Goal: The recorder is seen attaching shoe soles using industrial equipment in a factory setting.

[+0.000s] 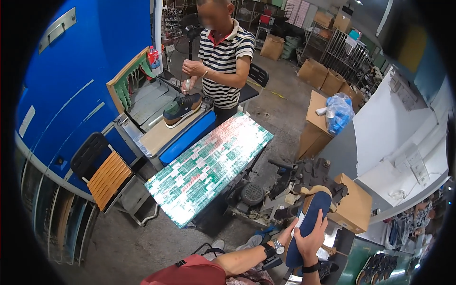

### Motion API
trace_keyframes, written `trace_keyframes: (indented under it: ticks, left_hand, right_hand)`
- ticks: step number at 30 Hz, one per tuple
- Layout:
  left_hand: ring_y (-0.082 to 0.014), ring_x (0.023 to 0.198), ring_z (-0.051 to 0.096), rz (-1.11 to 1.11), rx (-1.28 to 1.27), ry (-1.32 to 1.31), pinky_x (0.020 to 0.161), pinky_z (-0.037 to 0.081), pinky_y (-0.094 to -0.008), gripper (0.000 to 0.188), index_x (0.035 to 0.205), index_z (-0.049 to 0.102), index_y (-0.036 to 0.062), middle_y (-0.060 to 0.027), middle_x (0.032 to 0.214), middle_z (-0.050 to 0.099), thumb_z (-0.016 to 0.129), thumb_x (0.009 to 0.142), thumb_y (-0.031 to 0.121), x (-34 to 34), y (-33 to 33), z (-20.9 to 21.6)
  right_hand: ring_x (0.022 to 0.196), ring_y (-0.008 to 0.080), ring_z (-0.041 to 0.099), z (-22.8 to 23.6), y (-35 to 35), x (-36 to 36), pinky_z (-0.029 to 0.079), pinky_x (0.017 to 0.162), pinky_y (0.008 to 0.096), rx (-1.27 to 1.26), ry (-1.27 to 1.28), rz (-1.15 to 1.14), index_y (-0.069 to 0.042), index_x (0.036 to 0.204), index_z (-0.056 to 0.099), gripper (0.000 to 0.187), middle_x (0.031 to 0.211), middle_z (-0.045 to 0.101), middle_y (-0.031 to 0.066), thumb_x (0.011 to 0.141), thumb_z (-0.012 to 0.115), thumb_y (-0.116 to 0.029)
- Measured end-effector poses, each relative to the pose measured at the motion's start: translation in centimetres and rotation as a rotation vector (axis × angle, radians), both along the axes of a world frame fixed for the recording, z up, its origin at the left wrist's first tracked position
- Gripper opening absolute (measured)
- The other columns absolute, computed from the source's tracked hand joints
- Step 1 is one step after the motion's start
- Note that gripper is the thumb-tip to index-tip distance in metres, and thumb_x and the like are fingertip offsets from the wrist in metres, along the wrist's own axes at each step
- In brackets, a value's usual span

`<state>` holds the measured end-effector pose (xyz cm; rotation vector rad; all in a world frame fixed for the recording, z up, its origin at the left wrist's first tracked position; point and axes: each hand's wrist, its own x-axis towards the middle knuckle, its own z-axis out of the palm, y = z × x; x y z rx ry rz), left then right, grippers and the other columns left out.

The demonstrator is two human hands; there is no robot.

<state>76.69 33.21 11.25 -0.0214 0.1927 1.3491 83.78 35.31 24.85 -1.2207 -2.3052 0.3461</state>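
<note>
At the lower right, a shoe-shaped piece [306, 216] with a long flat dark blue face is held between my two hands. My right hand [311, 237] is wrapped over its right side, with the fingers lying on the blue face. My left hand [288, 232] grips the other edge, its fingers partly hidden. The piece's far end, beside a tan curved part [316, 190], is up against a dark metal machine [318, 173]. Whether it touches the machine, I cannot tell.
A table with a green-and-white patterned top [209, 171] stands left of the machine. Beyond it a co-worker [223, 66] works over a dark sneaker [182, 110] on a bench. A cardboard box [354, 202] sits right of the machine; several dark shoes [377, 268] lie lower right. A folding chair [108, 179] is at left.
</note>
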Motion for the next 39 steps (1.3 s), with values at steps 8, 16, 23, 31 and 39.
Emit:
trace_keyframes:
  ticks: [8,16,23,31,39]
  left_hand:
    - [-0.023,0.117,0.065,-0.107,-0.011,-0.155,0.1,0.053,-0.036,0.069,0.144,0.056,0.0089,-0.0109,0.132,0.066,0.053,0.1,0.062,0.5,-0.9,0.7]
    - [-0.0196,0.104,0.072,-0.169,0.029,0.147,0.089,0.058,-0.0325,0.055,0.131,0.064,0.0061,-0.0114,0.124,0.071,0.064,0.098,0.05,-3.5,-10.0,-1.4]
    - [-0.0188,0.125,0.058,-0.22,-0.089,0.682,0.108,0.045,-0.0346,0.048,0.14,0.055,-0.0007,-0.0085,0.139,0.061,0.059,0.095,0.017,-12.2,-19.9,-1.3]
    - [-0.0328,0.123,0.062,-0.194,-0.266,0.652,0.106,0.051,-0.0456,0.07,0.142,0.051,0.0,-0.0196,0.137,0.061,0.058,0.097,0.054,-11.1,-17.1,3.2]
    - [-0.0144,0.098,0.059,-0.202,0.236,1.176,0.089,0.05,-0.0287,0.06,0.132,0.056,0.0014,-0.0027,0.115,0.061,0.082,0.078,0.007,11.9,-1.6,6.2]
  right_hand:
    - [0.133,0.0526,0.045,-0.3,-1.9,1.3,0.041,0.109,0.0507,0.076,0.038,0.032,-0.004,0.158,0.029,0.106,0.152,0.036,0.0321,0.067,0.083,-0.013]
    - [0.122,0.0244,0.062,-4.9,-1.8,5.7,0.055,0.099,0.0384,-1.089,1.121,-0.201,-0.004,0.148,0.045,0.055,0.14,0.057,0.0134,0.107,0.047,-0.041]
    - [0.112,0.0206,0.065,-6.8,2.0,-3.2,0.054,0.097,0.0373,-1.669,1.515,-0.2,-0.006,0.133,0.059,0.052,0.126,0.065,0.0082,0.091,0.073,-0.035]
    - [0.147,0.025,0.034,-5.1,-0.8,9.5,0.026,0.122,0.0368,-0.834,1.308,0.152,-0.005,0.162,0.019,0.11,0.159,0.035,0.0141,0.075,0.086,-0.016]
    - [0.129,0.0352,0.058,-8.5,-10.3,36.2,0.045,0.11,0.0399,-0.24,0.691,-0.855,0.001,0.153,0.028,0.109,0.139,0.054,0.0243,0.063,0.087,-0.016]
